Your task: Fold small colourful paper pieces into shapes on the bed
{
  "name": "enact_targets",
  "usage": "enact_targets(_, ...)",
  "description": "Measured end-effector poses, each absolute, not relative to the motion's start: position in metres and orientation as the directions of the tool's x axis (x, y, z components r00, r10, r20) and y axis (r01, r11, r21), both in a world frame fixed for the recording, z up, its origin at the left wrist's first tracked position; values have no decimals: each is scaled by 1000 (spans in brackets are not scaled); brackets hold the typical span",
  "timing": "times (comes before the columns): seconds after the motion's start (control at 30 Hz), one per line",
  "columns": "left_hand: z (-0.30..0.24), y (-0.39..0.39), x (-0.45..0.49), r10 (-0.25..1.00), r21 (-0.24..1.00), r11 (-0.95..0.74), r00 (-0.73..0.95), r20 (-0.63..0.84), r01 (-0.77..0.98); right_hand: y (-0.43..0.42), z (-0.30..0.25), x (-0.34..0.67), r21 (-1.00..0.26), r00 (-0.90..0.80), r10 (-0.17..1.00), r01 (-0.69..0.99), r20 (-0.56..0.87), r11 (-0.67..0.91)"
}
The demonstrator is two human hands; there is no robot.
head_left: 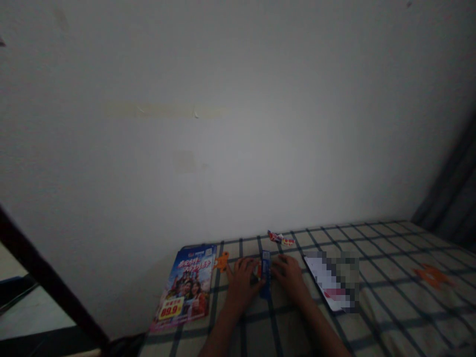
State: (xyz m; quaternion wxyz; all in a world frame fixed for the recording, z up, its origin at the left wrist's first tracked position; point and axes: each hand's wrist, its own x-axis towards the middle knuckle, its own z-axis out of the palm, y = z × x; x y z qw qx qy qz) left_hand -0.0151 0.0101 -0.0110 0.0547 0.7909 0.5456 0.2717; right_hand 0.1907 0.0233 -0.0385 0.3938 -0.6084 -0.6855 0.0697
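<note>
A blue folded flyer (265,275) lies as a narrow strip on the checked cloth between my two hands. My left hand (242,277) grips it from the left, with the thumb against its lower part and a bit of red and white print showing by the fingers. From the other side, the bent fingers of my right hand (290,277) close on its right edge; the fingertips are dim and partly hidden. Left of my hands is a stack of colourful printed flyers (193,282). A small folded paper piece (281,239) with red and yellow print lies behind my hands, near the wall.
A flat dark-edged object (329,287), partly blurred out, lies to the right of my right arm. The checked cloth (383,267) bears orange figures and ends at a pale wall (260,124). A dark bar (48,277) slants at the left; a dark curtain (449,188) hangs right.
</note>
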Motion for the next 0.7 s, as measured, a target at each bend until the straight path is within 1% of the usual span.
enact_targets(0.1, -11, 11, -15, 890, 381, -396, 248, 382, 836, 30, -37, 186, -621, 60, 878, 730, 475, 287)
enact_targets(0.3, -12, 12, -15, 883, 379, -403, 245, 400, 833, 30, -38, 182, -711, 49, 849, 572, 526, 408)
enact_targets(0.43, -11, 13, -15, 878, 404, -411, 235, 418, 817, 29, -42, 184, -765, 110, 830, 467, 547, 443)
enact_targets(0.57, -9, 14, -13, 856, 443, -459, 251, 452, 770, 29, -45, 187, -815, 210, 818, 384, 536, 435)
enact_targets(0.7, -10, 14, -8, 847, 463, -493, 285, 448, 736, 28, -44, 188, -846, 189, 854, 349, 485, 403)
